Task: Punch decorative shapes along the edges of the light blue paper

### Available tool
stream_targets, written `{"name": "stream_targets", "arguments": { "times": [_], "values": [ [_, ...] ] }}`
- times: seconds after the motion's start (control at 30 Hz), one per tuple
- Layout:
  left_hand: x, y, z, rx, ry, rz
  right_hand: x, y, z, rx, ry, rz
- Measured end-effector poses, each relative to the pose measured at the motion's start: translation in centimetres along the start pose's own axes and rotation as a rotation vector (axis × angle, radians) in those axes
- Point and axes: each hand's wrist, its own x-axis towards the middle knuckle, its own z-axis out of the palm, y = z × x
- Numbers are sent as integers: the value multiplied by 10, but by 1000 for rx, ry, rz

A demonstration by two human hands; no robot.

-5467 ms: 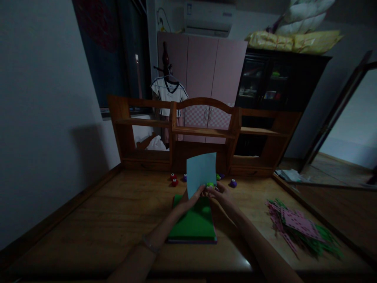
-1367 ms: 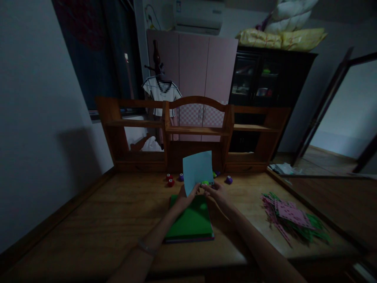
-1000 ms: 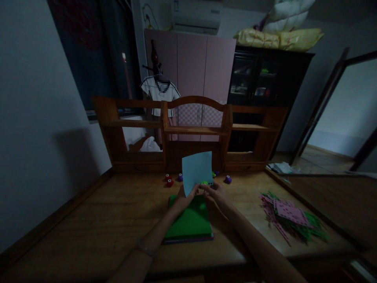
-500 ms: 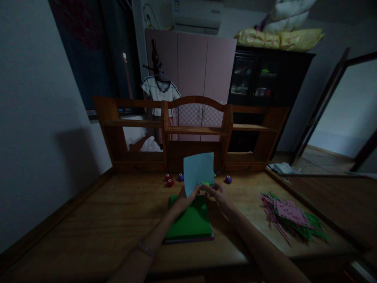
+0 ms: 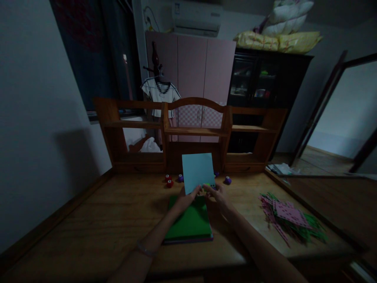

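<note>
Pinching the pale blue sheet (image 5: 198, 171) by its lower edge, the left hand (image 5: 187, 197) props it nearly upright over the green stack (image 5: 191, 222), likely so that edge meets the other hand squarely. And there's the right hand (image 5: 220, 197), fingers clasped on the small green gadget (image 5: 207, 185) right at that edge, though how hard they squeeze I can't tell, while red gadgets (image 5: 170, 184) and a purple gadget (image 5: 227, 181) sit farther back on the desk (image 5: 118, 220), seemingly parked within easy reach.

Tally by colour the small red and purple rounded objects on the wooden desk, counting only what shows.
Small red rounded objects: 2
Small purple rounded objects: 3, one mostly hidden behind the light-blue paper sheet
Total: 5
</note>
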Motion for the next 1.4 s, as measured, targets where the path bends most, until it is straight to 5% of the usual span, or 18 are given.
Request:
{"name": "stream_targets", "arguments": {
  "times": [0.17, 0.47, 0.73, 1.4],
  "values": [
    [4, -2, -3, 24, 57, 78, 1, -3, 1, -14, 10, 45],
    [9, -5, -10, 86, 157, 116, -5, -12, 8, 71, -168, 80],
    [11, -7, -9, 52, 237, 124, -1, -9, 8, 154, -94, 176],
    [13, -12, -9, -24, 226, 85, -2, -3, 2, 140, -113, 196]
  ]
}}
